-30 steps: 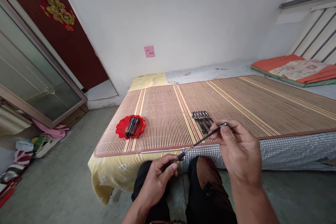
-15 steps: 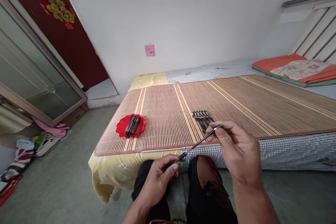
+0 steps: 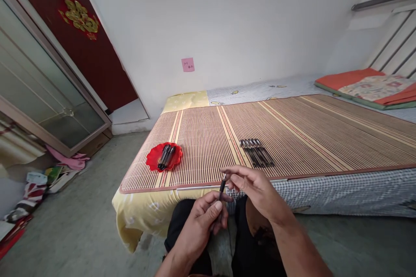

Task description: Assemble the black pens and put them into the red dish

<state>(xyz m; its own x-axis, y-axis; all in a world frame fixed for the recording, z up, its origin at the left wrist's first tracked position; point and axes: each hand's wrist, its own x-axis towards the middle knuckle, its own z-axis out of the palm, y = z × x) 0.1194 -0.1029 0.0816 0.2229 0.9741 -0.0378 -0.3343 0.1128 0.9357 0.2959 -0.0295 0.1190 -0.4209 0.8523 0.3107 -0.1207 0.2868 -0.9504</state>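
Observation:
My left hand [image 3: 202,220] is closed around a thin black pen [image 3: 222,187], which stands nearly upright over my knees. My right hand [image 3: 256,192] pinches the pen's top end, its fingers pressed together. Both hands meet just in front of the bed's near edge. On the striped bamboo mat [image 3: 292,134] lies a row of several black pens [image 3: 256,152], a little beyond my right hand. A red flower-shaped dish [image 3: 152,161] with more dark pen parts sits at the mat's left end.
The bed has a yellow sheet [image 3: 139,212] hanging at its left corner and folded orange bedding [image 3: 367,84] at the far right. A glass-fronted cabinet [image 3: 39,91] and a heap of clutter [image 3: 39,181] stand on the floor to the left. A pink note [image 3: 187,64] is stuck to the wall.
My right hand has moved left and down from near the row of pens to meet my left hand. The long thin piece held stretched between them is now pushed together and upright.

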